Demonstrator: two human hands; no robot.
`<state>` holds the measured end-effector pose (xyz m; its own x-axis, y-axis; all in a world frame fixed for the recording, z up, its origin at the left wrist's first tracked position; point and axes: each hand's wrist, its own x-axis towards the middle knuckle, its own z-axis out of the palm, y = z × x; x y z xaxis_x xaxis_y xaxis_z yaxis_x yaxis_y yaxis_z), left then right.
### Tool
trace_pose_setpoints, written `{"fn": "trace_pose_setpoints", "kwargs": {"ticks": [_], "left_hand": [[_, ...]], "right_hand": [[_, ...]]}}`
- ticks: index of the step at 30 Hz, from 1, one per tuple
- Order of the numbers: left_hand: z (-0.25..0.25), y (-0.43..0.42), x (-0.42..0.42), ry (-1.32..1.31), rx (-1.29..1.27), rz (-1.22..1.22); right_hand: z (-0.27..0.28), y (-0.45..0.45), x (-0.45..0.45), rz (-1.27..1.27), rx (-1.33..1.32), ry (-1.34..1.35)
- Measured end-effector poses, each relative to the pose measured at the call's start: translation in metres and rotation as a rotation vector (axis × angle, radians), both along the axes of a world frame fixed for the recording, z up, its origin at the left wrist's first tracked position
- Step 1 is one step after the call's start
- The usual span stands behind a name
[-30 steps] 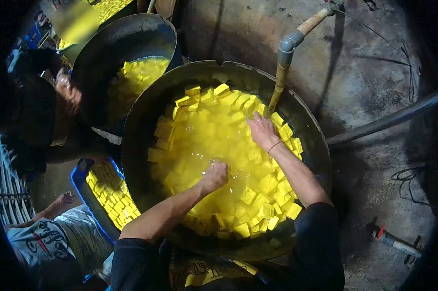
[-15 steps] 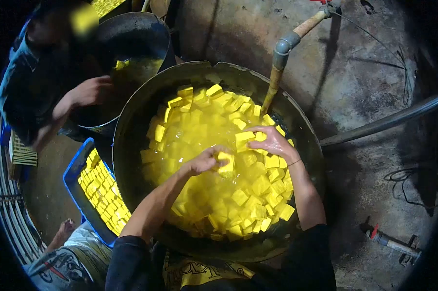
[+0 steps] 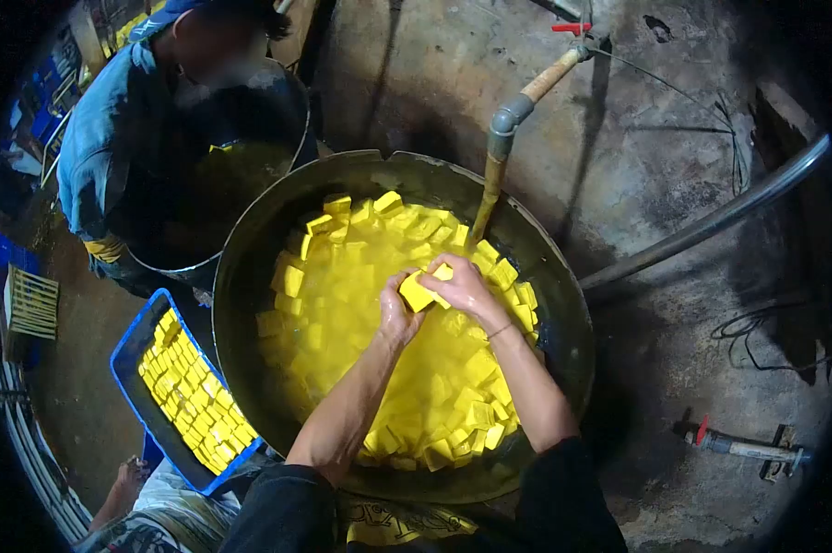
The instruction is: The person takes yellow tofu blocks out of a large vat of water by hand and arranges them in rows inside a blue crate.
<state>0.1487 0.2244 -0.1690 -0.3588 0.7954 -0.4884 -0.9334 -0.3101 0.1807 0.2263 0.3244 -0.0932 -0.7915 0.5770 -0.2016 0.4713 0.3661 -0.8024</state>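
Observation:
A large round metal vat [image 3: 236, 359] holds cloudy yellow liquid crowded with yellow tofu blocks [image 3: 480, 415]. Over its middle, my left hand [image 3: 399, 311] is closed round a yellow tofu block [image 3: 417, 292], its fingers along the left side. My right hand [image 3: 466, 286] meets it from the right, fingers closed on another tofu piece [image 3: 442, 273] that touches or nearly touches the first. Whether the right hand holds more than one piece is hidden by its fingers. Both hands look wet and are above the liquid.
A blue-rimmed crate [image 3: 125, 346] full of tofu blocks stands left of the vat. A co-worker [image 3: 121, 138] leans over a second vat [image 3: 296, 101]. A pipe [image 3: 501, 138] reaches into the big vat; a metal bar [image 3: 711, 226] meets its right side. Another person's hand [image 3: 132, 472] shows lower left.
My hands have come together, the left lifting its tofu block up from the liquid and the right moving left with its piece. The view has shifted, and the co-worker shows more fully.

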Motion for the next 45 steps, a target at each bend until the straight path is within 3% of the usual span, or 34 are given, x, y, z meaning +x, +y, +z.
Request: {"fn": "trace_pose_setpoints", "kwargs": {"ticks": [1, 3, 5, 7, 8, 9, 11, 13, 15, 17, 19, 23, 25, 26, 28, 31, 32, 33, 35, 37, 39, 41, 43, 45], "left_hand": [[-0.002, 0.001, -0.002, -0.003, 0.0, 0.013], [-0.005, 0.002, -0.006, -0.006, 0.055, 0.068], [-0.006, 0.0, -0.01, 0.019, 0.083, 0.075], [-0.01, -0.001, -0.017, 0.162, 0.029, 0.077], [-0.016, 0.0, -0.017, 0.313, 0.034, 0.132], [-0.018, -0.002, -0.019, 0.315, 0.032, 0.146], [-0.021, -0.004, -0.023, 0.167, 0.104, 0.128], [-0.016, -0.004, -0.027, 0.21, -0.052, 0.181], [-0.011, -0.013, -0.03, 0.22, -0.141, 0.073], [-0.019, -0.004, -0.035, 0.166, -0.152, 0.12], [-0.034, -0.009, -0.035, 0.304, -0.175, 0.04], [-0.031, -0.007, -0.037, 0.119, -0.162, 0.142], [-0.035, -0.008, -0.039, 0.102, -0.141, 0.137], [-0.033, -0.01, -0.04, 0.119, -0.135, 0.132], [-0.032, -0.016, -0.049, 0.145, -0.163, 0.189], [-0.058, -0.006, -0.053, 0.274, -0.224, 0.272], [-0.045, -0.017, -0.053, 0.297, -0.138, 0.267], [-0.031, -0.012, -0.038, 0.44, -0.202, 0.499], [-0.021, -0.014, -0.036, 0.505, -0.276, 0.459], [-0.019, -0.02, -0.043, 0.518, -0.334, 0.36], [-0.018, -0.025, -0.051, 0.546, -0.399, 0.287], [-0.017, -0.029, -0.06, 0.621, -0.471, 0.223], [-0.013, -0.035, -0.07, 0.724, -0.547, 0.122], [-0.001, -0.042, -0.078, 0.791, -0.577, -0.006]], "right_hand": [[-0.004, -0.001, -0.002, -0.09, -0.082, 0.087], [0.018, -0.007, -0.001, -0.038, -0.106, -0.011], [0.023, -0.011, -0.001, 0.006, 0.567, -0.004], [0.027, -0.016, -0.011, -0.012, 0.549, -0.061], [0.023, -0.018, -0.015, 0.075, 0.35, -0.015], [0.015, -0.021, -0.019, 0.16, 0.15, 0.029], [-0.014, -0.022, -0.025, 0.103, 0.198, 0.025], [-0.022, -0.016, -0.031, 0.017, 0.083, -0.032], [-0.029, -0.007, -0.033, 0.022, 0.14, -0.041], [-0.026, -0.006, -0.034, 0.027, 0.09, -0.036], [-0.031, -0.012, -0.037, 0.11, 0.085, -0.005], [-0.034, -0.022, -0.04, 0.212, 0.136, 0.023], [-0.039, -0.024, -0.042, 0.061, -0.153, -0.011], [-0.037, -0.024, -0.042, 0.068, -0.155, -0.011], [-0.03, -0.024, -0.047, -0.038, -0.28, 0.12], [0.029, -0.059, -0.071, 0.091, -0.313, 0.27], [0.055, -0.079, -0.084, 0.179, -0.329, 0.353], [0.09, -0.108, -0.1, 0.291, -0.196, 0.424], [0.135, -0.154, -0.129, 0.458, -0.23, 0.575], [0.158, -0.188, -0.16, 0.639, -0.022, 0.678], [0.147, -0.211, -0.187, 0.721, 0.132, 0.739], [0.131, -0.202, -0.194, 0.698, 0.195, 0.697], [0.147, -0.177, -0.166, 0.439, -0.205, 0.501], [0.157, -0.125, -0.127, 0.297, -0.11, 0.48]]}}
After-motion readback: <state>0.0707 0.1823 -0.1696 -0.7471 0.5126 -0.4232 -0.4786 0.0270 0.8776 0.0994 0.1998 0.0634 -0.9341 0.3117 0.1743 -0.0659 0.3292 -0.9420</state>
